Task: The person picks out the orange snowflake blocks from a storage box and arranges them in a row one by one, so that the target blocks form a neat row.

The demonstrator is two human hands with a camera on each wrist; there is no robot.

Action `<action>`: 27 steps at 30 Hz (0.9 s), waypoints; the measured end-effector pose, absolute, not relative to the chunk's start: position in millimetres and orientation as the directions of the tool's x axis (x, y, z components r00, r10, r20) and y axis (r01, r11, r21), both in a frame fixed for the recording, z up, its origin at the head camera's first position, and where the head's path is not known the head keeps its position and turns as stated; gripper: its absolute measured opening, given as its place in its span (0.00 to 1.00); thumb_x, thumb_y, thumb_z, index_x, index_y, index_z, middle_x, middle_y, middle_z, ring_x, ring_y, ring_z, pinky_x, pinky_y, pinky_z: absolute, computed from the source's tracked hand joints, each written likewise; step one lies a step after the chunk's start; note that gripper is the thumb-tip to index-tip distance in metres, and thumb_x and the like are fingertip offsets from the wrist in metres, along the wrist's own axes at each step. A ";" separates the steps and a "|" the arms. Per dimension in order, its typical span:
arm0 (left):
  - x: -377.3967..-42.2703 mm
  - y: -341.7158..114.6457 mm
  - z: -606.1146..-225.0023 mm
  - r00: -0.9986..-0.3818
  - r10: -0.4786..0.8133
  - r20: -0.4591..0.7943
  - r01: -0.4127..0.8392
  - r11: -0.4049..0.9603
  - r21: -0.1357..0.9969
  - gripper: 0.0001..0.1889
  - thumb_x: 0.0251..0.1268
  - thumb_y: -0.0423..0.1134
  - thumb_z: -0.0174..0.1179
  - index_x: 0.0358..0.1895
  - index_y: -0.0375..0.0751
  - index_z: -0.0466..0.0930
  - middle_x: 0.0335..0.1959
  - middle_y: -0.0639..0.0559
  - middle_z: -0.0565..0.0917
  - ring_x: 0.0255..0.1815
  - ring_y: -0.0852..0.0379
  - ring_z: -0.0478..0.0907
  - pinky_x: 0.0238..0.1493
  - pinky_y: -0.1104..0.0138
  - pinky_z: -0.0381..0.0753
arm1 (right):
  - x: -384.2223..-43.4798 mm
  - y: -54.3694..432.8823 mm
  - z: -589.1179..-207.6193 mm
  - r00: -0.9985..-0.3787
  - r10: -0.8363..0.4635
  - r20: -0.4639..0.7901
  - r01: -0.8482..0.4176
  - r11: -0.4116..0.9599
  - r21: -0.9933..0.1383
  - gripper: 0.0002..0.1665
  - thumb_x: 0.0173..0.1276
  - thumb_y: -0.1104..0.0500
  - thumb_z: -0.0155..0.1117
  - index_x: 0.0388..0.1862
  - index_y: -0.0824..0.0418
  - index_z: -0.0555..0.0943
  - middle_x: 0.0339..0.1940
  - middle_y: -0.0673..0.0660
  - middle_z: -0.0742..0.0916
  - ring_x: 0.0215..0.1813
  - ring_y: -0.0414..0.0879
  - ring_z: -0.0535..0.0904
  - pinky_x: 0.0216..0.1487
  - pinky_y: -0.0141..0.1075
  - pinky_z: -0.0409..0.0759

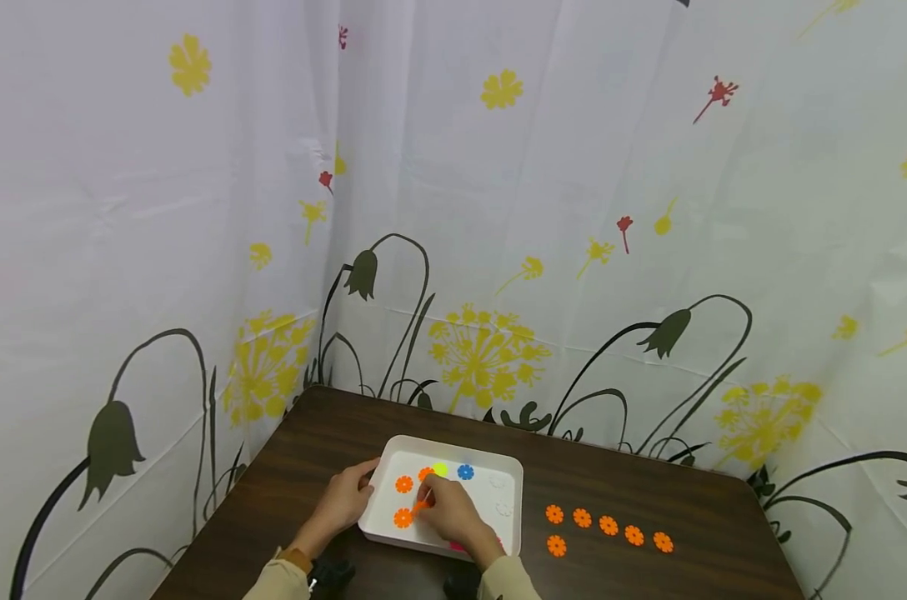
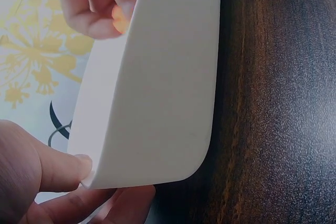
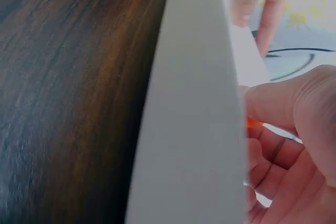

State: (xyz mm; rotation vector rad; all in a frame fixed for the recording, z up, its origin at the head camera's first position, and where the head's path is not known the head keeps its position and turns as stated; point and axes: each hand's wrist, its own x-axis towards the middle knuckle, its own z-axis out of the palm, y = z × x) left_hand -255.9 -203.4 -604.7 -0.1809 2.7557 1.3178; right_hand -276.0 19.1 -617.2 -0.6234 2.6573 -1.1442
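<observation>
A white rectangular tray [image 1: 510, 533] sits on the dark table. My left hand [image 1: 346, 500] grips its left wall, the thumb [image 2: 65, 171] over the rim and the fingers on the outside. Inside the tray my right hand [image 1: 452, 510] pinches an orange flower-shaped disc [image 1: 421, 506], which also shows as an orange bit [image 3: 254, 123] in the right wrist view. Close by lie an orange disc [image 1: 403, 518] and another orange disc [image 1: 404, 484]. A yellow disc [image 1: 440, 469], a blue disc [image 1: 465, 472] and clear discs [image 1: 503, 509] are further along. My right forearm partly hides something pink [image 1: 457, 547].
Several orange flower-shaped discs [image 1: 608, 526] lie in a row on the table [image 1: 694, 508] right of the tray, with one more orange disc [image 1: 557, 546] below the row. A white curtain [image 1: 573, 167] with printed flowers hangs behind and left of the table.
</observation>
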 end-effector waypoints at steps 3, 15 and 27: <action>-255.3 -201.1 -604.6 -0.989 -0.067 -0.134 -0.147 0.627 0.765 0.27 0.73 0.25 0.60 0.74 0.32 0.74 0.39 0.46 0.82 0.35 0.53 0.75 0.34 0.63 0.75 | -269.4 33.0 -613.2 -0.900 -0.433 0.054 -0.317 0.563 -0.763 0.09 0.63 0.67 0.75 0.37 0.56 0.83 0.27 0.46 0.81 0.28 0.37 0.72 0.31 0.31 0.73; -260.3 -205.6 -600.4 -0.992 -0.066 -0.111 -0.129 0.586 0.800 0.27 0.71 0.26 0.62 0.72 0.31 0.75 0.47 0.35 0.86 0.37 0.51 0.80 0.35 0.60 0.85 | -251.1 115.7 -580.6 -0.954 -0.241 0.179 -0.282 0.514 -0.811 0.07 0.69 0.64 0.73 0.43 0.58 0.85 0.31 0.49 0.82 0.26 0.37 0.72 0.28 0.30 0.74; -261.7 -205.0 -601.3 -0.985 -0.107 -0.139 -0.175 0.571 0.802 0.27 0.68 0.26 0.63 0.71 0.31 0.77 0.48 0.32 0.86 0.40 0.48 0.82 0.37 0.58 0.87 | -240.2 191.8 -582.7 -0.990 -0.053 0.132 -0.140 0.527 -0.838 0.08 0.68 0.65 0.74 0.44 0.60 0.85 0.33 0.51 0.86 0.32 0.41 0.76 0.34 0.32 0.77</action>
